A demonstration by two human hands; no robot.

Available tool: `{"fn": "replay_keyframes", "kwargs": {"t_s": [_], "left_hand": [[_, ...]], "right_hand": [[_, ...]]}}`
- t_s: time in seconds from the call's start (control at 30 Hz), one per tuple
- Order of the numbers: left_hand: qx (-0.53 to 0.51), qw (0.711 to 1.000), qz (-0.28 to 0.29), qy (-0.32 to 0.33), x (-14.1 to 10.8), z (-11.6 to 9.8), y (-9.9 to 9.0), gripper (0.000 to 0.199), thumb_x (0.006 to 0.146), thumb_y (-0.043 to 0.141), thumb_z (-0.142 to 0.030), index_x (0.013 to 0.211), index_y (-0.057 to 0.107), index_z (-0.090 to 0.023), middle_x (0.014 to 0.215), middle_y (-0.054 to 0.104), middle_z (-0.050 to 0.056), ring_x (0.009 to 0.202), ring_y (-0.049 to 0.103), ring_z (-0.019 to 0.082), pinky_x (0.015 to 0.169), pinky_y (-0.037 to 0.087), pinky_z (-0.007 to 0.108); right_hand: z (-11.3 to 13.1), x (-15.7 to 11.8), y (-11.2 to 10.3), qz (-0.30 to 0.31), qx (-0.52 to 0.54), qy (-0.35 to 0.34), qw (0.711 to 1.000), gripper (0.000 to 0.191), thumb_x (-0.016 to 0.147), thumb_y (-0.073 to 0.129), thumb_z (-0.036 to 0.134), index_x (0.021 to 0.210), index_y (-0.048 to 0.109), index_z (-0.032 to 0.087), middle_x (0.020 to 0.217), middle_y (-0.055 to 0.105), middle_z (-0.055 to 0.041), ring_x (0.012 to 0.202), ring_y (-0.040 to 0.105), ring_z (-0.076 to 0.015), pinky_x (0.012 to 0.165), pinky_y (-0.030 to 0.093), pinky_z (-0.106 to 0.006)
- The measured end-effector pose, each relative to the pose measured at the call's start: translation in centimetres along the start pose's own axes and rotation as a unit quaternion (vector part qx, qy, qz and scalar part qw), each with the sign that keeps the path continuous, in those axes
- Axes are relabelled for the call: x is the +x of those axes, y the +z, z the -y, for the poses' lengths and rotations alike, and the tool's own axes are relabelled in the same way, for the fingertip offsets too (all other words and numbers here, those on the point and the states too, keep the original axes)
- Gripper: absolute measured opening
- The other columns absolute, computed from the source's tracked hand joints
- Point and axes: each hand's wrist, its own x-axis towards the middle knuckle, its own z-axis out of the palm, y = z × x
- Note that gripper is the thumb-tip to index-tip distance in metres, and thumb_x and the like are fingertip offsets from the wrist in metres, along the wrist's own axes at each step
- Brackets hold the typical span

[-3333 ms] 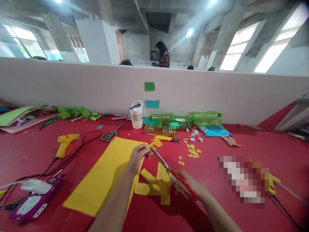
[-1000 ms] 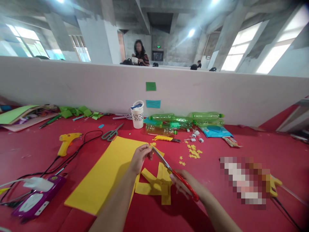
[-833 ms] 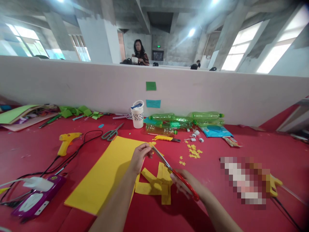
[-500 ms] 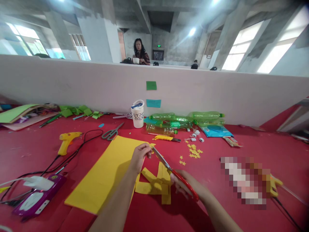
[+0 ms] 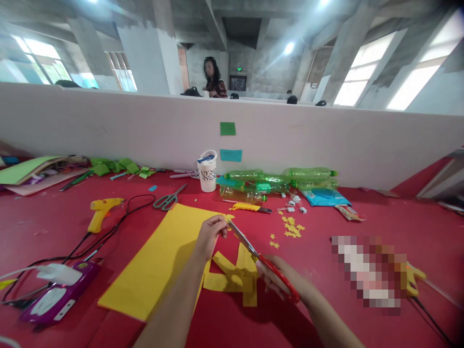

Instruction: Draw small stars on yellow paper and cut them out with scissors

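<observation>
Between the fingertips of my left hand (image 5: 213, 233) is pinched a small yellow paper piece (image 5: 229, 218). My right hand (image 5: 277, 275) grips red-handled scissors (image 5: 277, 271), their blades pointing up and left with the tips at that piece. Below the blades lie several yellow paper strips (image 5: 226, 281), overlapping one another. A large yellow sheet (image 5: 159, 261) rests to the left, partly under my left forearm. Small yellow paper stars (image 5: 292, 227) are scattered to the right of the blades.
Beyond my hands lie a yellow box cutter (image 5: 248, 207), green plastic bottles (image 5: 275, 180) and a white cup (image 5: 207, 174). Grey scissors (image 5: 168, 199), a yellow glue gun (image 5: 101, 212) with its cord, and a purple power strip (image 5: 60, 295) are at the left. A white partition (image 5: 145, 125) stands behind.
My hands, the scissors and the paper piece look almost unmoved. Beyond the partition, the person has turned slightly and the white object in their hands has shifted.
</observation>
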Motion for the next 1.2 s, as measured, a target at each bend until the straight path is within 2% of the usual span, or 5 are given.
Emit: {"fn": "replay_keyframes", "kwargs": {"t_s": [0.67, 0.93, 1.2], "left_hand": [[0.003, 1.000, -0.003, -0.011, -0.16, -0.58, 0.15, 0.014, 0.071, 0.059, -0.019, 0.058, 0.056, -0.014, 0.054, 0.052, -0.001, 0.049, 0.046, 0.008, 0.048, 0.038, 0.020], [0.044, 0.999, -0.016, 0.003, 0.05, -0.39, -0.16, 0.014, 0.074, 0.058, -0.023, 0.063, 0.058, -0.015, 0.052, 0.050, -0.002, 0.051, 0.046, 0.009, 0.052, 0.039, 0.021], [0.043, 0.999, -0.012, 0.005, -0.02, -0.35, -0.21, 0.012, 0.074, 0.059, -0.023, 0.065, 0.056, -0.016, 0.052, 0.049, -0.003, 0.051, 0.045, 0.009, 0.053, 0.038, 0.021]], "right_hand": [[0.02, -0.13, -0.21, 0.008, 0.017, -0.015, 1.000, 0.039, 0.086, 0.044, 0.054, 0.068, 0.040, 0.019, 0.041, 0.036, 0.0086, 0.028, 0.031, -0.0040, 0.030, 0.030, -0.015], [-0.72, 0.14, -0.27, -0.001, 0.019, 0.004, 1.000, 0.041, 0.084, 0.044, 0.057, 0.068, 0.040, 0.019, 0.044, 0.037, 0.0083, 0.029, 0.032, -0.0040, 0.031, 0.031, -0.015], [-0.13, -0.18, -0.26, -0.001, 0.017, -0.001, 1.000, 0.040, 0.084, 0.044, 0.056, 0.069, 0.040, 0.019, 0.045, 0.038, 0.0084, 0.029, 0.032, -0.0037, 0.035, 0.033, -0.017]]}}
